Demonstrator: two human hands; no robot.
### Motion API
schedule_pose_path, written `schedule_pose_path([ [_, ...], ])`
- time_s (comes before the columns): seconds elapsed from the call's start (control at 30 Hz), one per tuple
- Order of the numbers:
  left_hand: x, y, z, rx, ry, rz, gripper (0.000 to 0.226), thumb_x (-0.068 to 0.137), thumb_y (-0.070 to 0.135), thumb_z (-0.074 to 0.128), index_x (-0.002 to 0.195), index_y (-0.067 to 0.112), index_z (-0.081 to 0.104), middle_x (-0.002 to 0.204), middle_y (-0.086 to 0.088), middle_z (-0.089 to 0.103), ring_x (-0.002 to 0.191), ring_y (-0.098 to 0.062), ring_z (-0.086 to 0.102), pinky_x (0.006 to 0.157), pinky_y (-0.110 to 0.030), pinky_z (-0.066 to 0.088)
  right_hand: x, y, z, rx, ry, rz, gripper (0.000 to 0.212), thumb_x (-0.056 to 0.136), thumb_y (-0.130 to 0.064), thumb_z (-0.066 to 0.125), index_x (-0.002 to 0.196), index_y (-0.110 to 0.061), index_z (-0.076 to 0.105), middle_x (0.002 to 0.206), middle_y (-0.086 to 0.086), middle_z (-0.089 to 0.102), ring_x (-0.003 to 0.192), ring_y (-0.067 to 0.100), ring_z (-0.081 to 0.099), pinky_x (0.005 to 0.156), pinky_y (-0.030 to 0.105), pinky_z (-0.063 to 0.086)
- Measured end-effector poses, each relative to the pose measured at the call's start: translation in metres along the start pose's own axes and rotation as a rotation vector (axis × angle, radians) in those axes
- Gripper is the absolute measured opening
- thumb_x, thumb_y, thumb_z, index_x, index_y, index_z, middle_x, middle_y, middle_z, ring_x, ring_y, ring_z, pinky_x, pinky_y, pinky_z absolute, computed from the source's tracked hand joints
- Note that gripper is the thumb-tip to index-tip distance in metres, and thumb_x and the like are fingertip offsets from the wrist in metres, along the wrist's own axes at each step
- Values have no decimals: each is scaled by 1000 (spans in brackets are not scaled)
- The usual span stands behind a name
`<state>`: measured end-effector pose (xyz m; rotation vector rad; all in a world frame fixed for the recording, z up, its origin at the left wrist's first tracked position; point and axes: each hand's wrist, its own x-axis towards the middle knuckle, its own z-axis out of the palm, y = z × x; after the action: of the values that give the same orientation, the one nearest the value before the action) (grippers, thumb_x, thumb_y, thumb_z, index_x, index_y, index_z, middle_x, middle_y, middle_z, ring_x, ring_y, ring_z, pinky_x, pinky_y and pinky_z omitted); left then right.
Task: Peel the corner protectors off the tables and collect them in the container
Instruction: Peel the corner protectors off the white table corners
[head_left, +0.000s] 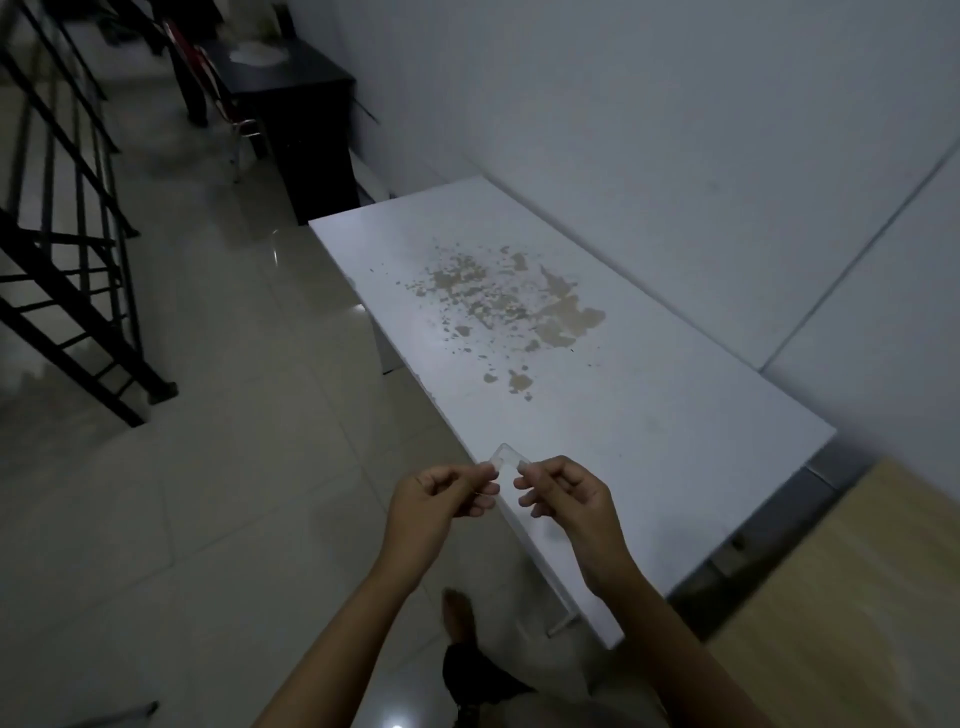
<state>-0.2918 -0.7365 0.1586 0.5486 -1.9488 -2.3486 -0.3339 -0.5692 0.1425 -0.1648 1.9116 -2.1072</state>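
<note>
A small clear plastic corner protector (508, 457) is held in the air over the near long edge of the white table (649, 415). My left hand (441, 499) pinches its left end between thumb and forefinger. My right hand (563, 493) pinches its right end the same way. Both hands hover just in front of the table's edge, fingers curled. The white tabletop has a patch of peeled, brownish paint in its middle. No container is in view.
A wooden table (857, 597) stands at the right beside the white one. A black desk (306, 104) and a red chair (218, 98) are at the back. A black stair railing (67, 234) runs along the left. Pale floor tiles (208, 467) lie between.
</note>
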Motion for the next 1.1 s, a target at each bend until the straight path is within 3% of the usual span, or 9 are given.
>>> schedule_pose_path([
  [0.33, 183, 68, -72, 104, 109, 85, 16, 82, 12, 72, 98, 13, 73, 86, -7, 75, 80, -15, 71, 70, -17, 55, 210, -17, 76, -33, -94, 62, 16, 85, -25, 69, 78, -11, 67, 81, 6, 73, 72, 14, 65, 65, 22, 52],
  [0.63, 301, 95, -154, 96, 179, 64, 16, 81, 12, 73, 95, 19, 72, 91, 0, 75, 87, -10, 70, 73, -16, 54, 345, -14, 162, -22, -169, 79, 23, 91, -14, 63, 89, 9, 63, 81, 9, 69, 73, 19, 60, 66, 25, 50],
  [0.73, 351, 107, -195, 130, 156, 81, 23, 81, 10, 72, 103, 16, 71, 97, 1, 74, 92, -9, 69, 77, -13, 52, 394, -9, 202, -31, -152, 89, 16, 91, -15, 64, 84, -1, 64, 79, 5, 69, 72, 17, 61, 67, 25, 51],
  [0.87, 421, 136, -254, 152, 97, 72, 32, 81, 7, 71, 111, 19, 69, 102, -3, 72, 97, -14, 67, 86, -22, 55, 464, -3, 260, -47, -95, 90, 15, 91, -16, 65, 83, -4, 64, 77, 3, 70, 72, 17, 63, 72, 32, 51],
  [0.97, 466, 161, -297, 135, 41, 67, 35, 82, 5, 69, 113, 21, 68, 98, -3, 73, 95, -15, 69, 81, -21, 55, 515, -3, 305, -41, -72, 74, 16, 90, -19, 65, 81, -7, 65, 74, 2, 69, 72, 18, 65, 74, 36, 52],
  [1.1, 519, 191, -346, 160, -2, 87, 34, 82, 7, 71, 108, 29, 70, 94, 6, 74, 91, -9, 69, 75, -16, 54, 570, -7, 359, -44, -45, 35, 16, 89, -25, 66, 82, -11, 68, 75, 1, 70, 72, 17, 66, 70, 30, 53],
])
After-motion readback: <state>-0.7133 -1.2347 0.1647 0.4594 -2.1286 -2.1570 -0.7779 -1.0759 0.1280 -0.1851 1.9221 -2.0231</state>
